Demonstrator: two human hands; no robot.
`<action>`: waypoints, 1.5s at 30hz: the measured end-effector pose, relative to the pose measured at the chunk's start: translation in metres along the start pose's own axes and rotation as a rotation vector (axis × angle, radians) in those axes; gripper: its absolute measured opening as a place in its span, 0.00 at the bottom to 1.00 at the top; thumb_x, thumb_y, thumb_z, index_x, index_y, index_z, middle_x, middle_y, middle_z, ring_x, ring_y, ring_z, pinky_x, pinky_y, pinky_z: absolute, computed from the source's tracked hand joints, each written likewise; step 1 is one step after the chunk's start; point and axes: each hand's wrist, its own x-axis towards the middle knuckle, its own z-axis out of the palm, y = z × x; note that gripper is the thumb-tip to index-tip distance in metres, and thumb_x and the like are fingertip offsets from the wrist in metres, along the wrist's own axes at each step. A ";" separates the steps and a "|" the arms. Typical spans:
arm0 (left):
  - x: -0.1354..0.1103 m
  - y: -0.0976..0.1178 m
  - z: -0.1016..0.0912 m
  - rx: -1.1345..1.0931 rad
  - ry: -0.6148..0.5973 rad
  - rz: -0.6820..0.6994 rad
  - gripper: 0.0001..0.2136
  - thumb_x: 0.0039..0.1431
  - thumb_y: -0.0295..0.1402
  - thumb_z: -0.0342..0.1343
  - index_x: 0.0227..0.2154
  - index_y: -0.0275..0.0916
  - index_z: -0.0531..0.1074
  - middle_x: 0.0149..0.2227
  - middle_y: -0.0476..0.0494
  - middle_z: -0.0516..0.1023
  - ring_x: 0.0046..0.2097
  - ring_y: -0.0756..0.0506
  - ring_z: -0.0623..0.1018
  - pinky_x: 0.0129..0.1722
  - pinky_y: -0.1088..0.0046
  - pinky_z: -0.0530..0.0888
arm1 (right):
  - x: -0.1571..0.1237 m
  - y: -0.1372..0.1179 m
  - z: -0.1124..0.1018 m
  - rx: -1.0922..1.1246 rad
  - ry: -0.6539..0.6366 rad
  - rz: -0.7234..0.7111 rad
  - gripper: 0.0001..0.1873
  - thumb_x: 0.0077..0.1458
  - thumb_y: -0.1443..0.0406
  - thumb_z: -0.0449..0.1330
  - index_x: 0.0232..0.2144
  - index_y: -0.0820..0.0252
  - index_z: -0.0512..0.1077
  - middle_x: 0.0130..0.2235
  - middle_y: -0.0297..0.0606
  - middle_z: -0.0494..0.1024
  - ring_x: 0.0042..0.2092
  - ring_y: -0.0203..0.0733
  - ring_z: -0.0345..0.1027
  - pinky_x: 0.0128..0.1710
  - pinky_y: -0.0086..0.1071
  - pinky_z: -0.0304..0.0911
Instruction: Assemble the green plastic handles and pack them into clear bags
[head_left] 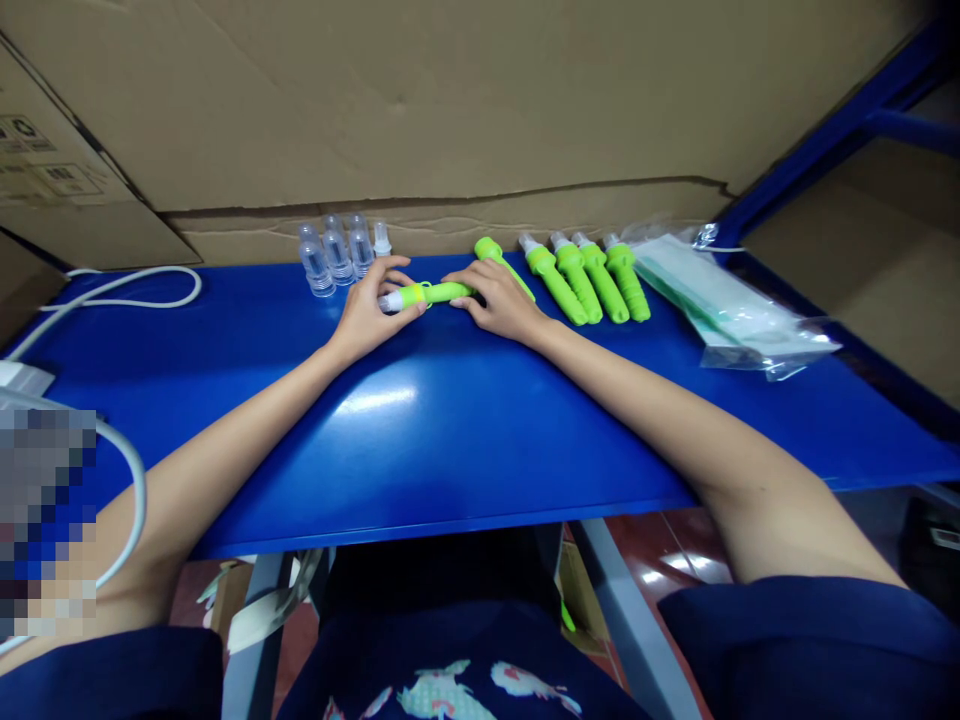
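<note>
Left hand (367, 315) grip pinches the pen (433, 293) at its white tip, just right of the caps (337, 255). Right hand (501, 303) grip pinches the green end. Probably light, stiff, slick plastic; hold the barrel.

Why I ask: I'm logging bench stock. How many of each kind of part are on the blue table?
Green pen-shaped pieces: 6, including the held piece between left hand and right hand
Clear caps: 4, as far as the cluster shows
Plastic packet pile: 1
Total: 11
</note>
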 end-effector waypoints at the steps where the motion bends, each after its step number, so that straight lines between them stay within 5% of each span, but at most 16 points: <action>1: 0.000 0.000 0.000 0.007 -0.008 0.004 0.29 0.51 0.40 0.71 0.55 0.42 0.69 0.45 0.43 0.82 0.42 0.46 0.83 0.48 0.67 0.78 | 0.000 0.000 0.000 0.000 0.003 0.000 0.27 0.69 0.48 0.50 0.56 0.57 0.76 0.50 0.49 0.79 0.50 0.58 0.69 0.55 0.52 0.63; 10: 0.000 0.013 -0.004 0.138 -0.074 0.028 0.20 0.53 0.38 0.69 0.50 0.40 0.79 0.52 0.41 0.84 0.54 0.39 0.82 0.57 0.62 0.76 | 0.000 0.001 0.000 0.011 -0.004 -0.016 0.25 0.67 0.51 0.54 0.55 0.59 0.78 0.49 0.49 0.79 0.49 0.58 0.69 0.54 0.51 0.64; 39: -0.002 0.022 -0.003 0.144 -0.019 0.019 0.15 0.50 0.36 0.67 0.41 0.37 0.80 0.41 0.45 0.85 0.40 0.45 0.82 0.41 0.70 0.74 | 0.000 -0.008 0.000 -0.174 -0.032 -0.067 0.26 0.70 0.54 0.52 0.60 0.62 0.73 0.53 0.53 0.78 0.54 0.58 0.70 0.55 0.52 0.61; 45: -0.002 0.007 0.001 -0.028 -0.066 0.061 0.24 0.48 0.35 0.70 0.48 0.37 0.72 0.42 0.44 0.84 0.43 0.45 0.84 0.45 0.69 0.78 | 0.000 -0.027 0.001 -0.339 -0.016 -0.338 0.25 0.74 0.64 0.46 0.69 0.46 0.62 0.66 0.48 0.70 0.63 0.54 0.66 0.59 0.56 0.57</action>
